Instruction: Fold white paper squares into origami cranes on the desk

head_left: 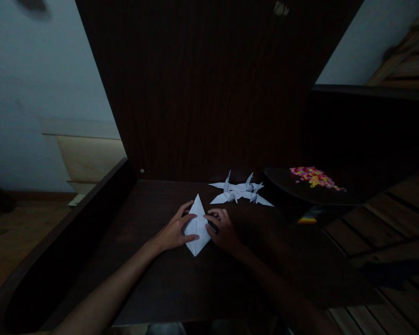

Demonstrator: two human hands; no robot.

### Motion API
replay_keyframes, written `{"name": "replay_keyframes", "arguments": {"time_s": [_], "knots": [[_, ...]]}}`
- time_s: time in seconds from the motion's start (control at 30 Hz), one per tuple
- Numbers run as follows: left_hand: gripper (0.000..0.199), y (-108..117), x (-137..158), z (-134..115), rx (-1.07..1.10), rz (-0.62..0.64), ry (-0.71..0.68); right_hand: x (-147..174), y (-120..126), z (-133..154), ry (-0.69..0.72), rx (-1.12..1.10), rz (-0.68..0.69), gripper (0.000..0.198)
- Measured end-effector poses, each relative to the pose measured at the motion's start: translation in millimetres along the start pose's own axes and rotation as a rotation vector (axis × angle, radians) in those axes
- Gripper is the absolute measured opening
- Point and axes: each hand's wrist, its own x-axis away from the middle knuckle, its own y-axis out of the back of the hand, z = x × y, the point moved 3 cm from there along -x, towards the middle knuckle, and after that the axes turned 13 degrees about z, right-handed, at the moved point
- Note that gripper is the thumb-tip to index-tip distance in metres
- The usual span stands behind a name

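A white sheet of paper, folded into a long diamond, lies flat on the dark tabletop with its narrow point facing away from me. My left hand rests at its left edge. The thumb and index finger of that hand are spread and touch the upper face. At the right edge is my right hand, its thumb and index finger apart on the paper and the other fingers loosely curled beside it. Just beyond, several finished white paper cranes sit close together with wings spread.
A dark upright panel rises behind the tabletop. Along the left runs a raised side board. To the right, a curved dark shelf bears a pile of small pink, yellow and red pieces. Wooden slats show farther right.
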Motion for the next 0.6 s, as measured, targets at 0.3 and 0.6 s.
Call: {"name": "replay_keyframes", "arguments": {"time_s": [0.3, 0.6], "knots": [[0.050, -0.5, 0.6, -4.9, -0.260, 0.080, -0.024, -0.8, -6.4, -2.9, -0.097, 0.067, 0.097, 0.021], [0.043, -1.2, 0.9, -6.3, -0.259, 0.135, -0.027, 1.4, -9.3, -8.9, -0.182, 0.040, 0.062, 0.027]]}}
